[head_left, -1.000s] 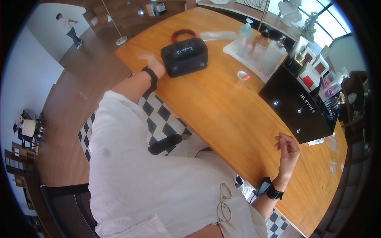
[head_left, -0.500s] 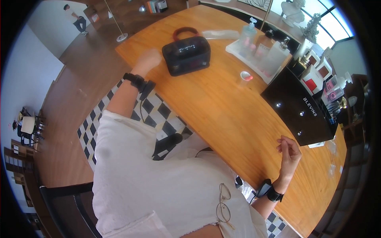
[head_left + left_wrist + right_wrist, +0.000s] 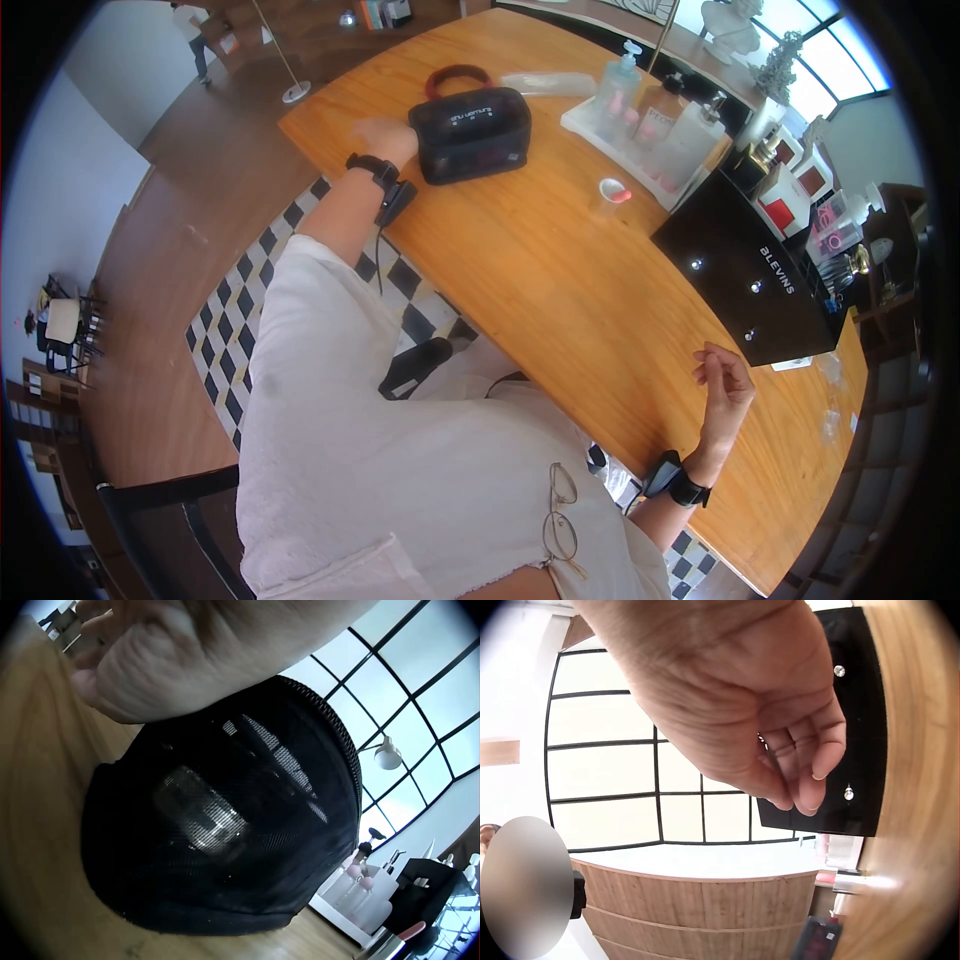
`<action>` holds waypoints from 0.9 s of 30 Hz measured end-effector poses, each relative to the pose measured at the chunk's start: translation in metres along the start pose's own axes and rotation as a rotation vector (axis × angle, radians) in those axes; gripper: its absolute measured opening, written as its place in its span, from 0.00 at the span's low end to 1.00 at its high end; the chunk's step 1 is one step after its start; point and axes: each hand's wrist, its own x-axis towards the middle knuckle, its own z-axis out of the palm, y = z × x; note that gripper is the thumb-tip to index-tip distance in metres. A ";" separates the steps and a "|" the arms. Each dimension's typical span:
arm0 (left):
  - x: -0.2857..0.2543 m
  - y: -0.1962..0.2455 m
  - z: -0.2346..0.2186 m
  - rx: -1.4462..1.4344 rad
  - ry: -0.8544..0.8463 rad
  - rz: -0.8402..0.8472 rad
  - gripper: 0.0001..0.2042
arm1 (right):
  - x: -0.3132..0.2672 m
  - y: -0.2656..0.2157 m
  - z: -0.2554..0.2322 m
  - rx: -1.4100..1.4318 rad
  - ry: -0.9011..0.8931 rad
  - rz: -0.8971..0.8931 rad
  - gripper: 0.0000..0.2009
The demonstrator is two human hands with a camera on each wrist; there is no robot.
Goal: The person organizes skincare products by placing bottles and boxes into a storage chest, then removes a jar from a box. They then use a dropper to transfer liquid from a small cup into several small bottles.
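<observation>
My left hand (image 3: 388,140) is over the far left end of the wooden table, right beside a black zip-up cosmetic bag (image 3: 470,150) with white lettering and a red-brown loop handle. In the left wrist view, the palm side of this hand (image 3: 202,656) overlaps the top of the bag (image 3: 225,817), whose dark side has mesh-like shiny patches. Its fingers point away from the bag and hold nothing. My right hand (image 3: 726,385) hangs loosely curled near the front of a black drawer box (image 3: 755,270). Nothing sits between its fingers (image 3: 817,769).
A small white cup (image 3: 608,190) with a pink item stands mid-table. Behind it, a white tray (image 3: 585,128) carries pump bottles. Boxes and bottles fill the top of the drawer box. A clear plastic sleeve (image 3: 548,84) lies behind the bag. A person (image 3: 195,40) stands at the far left.
The left hand drew back left from the bag with its wrist turning, then returned close beside it. My right hand has stayed in place. The far person has moved to the right.
</observation>
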 end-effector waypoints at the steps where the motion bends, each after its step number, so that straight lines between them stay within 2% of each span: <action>1: 0.013 0.008 0.015 0.083 0.066 -0.052 0.26 | 0.000 0.000 0.000 0.004 -0.001 0.003 0.08; 5: 0.007 0.029 0.035 0.278 0.262 -0.124 0.26 | 0.000 0.000 0.000 0.000 0.004 0.003 0.08; 8: 0.021 0.027 0.046 0.355 0.136 0.030 0.24 | -0.001 0.002 -0.001 0.001 0.011 0.002 0.07; 9: 0.021 0.026 0.049 0.224 0.107 0.049 0.23 | -0.001 0.003 -0.002 -0.004 0.012 0.003 0.07; 11: -0.034 0.013 -0.001 -0.035 0.049 0.087 0.21 | 0.000 0.003 -0.002 -0.011 0.015 0.002 0.07; 12: -0.038 0.003 -0.009 -0.077 0.085 0.261 0.19 | 0.000 0.004 -0.003 -0.011 0.014 0.001 0.07; 15: -0.034 -0.008 -0.010 -0.703 0.134 0.461 0.19 | -0.001 0.003 -0.001 -0.014 0.001 0.009 0.07; 18: -0.030 -0.010 -0.005 -0.815 0.192 0.468 0.19 | 0.000 0.000 0.003 -0.026 -0.021 0.020 0.07; 21: 0.010 -0.006 0.021 -0.531 0.277 0.398 0.18 | 0.000 -0.001 0.003 -0.030 -0.028 0.020 0.07; 24: -0.010 -0.001 -0.007 -0.207 0.152 0.340 0.20 | -0.001 0.002 0.001 -0.025 -0.024 0.031 0.07; 27: 0.004 0.005 0.008 0.002 0.258 0.302 0.23 | -0.001 0.002 0.000 -0.018 0.006 0.054 0.07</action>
